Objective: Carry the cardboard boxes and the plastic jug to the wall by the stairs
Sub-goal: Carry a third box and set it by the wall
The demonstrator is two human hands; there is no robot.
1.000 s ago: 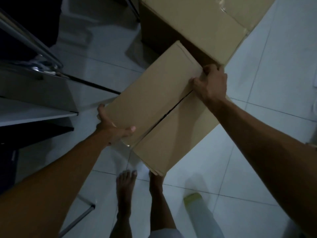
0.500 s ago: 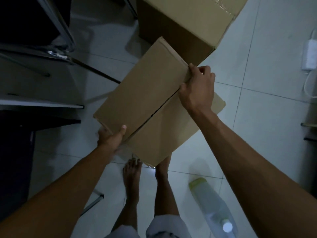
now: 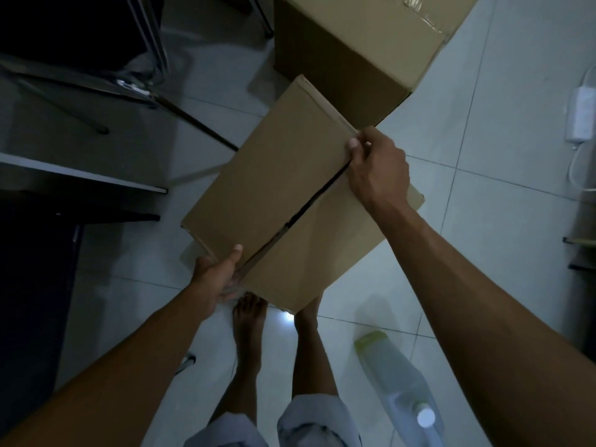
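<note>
Left hand (image 3: 214,279) grips the near-left edge of the small box (image 3: 290,201), thumb on top, fingers underneath. Right hand (image 3: 377,171) pinches the far-right edge where the top flaps meet. So both hands are clamped on the same box, at opposite ends. The box is held off the floor, tilted, flaps shut but with a dark gap down the middle seam. It hangs above the person's bare feet (image 3: 248,321).

The big box (image 3: 364,50) sits on the floor just beyond it, at the far side, taped on top. The plastic jug (image 3: 396,385) lies on the floor (image 3: 483,253) near right, beside the right leg, cap toward the camera. Chair legs (image 3: 151,75) and a dark shelf edge (image 3: 80,179) are on the left; a white adapter (image 3: 583,114) lies far right.

Progress, judged: early. One box is in hand, not yet delivered. The big box and jug appear untouched. No stairs or wall in view, so all the carrying is left.
</note>
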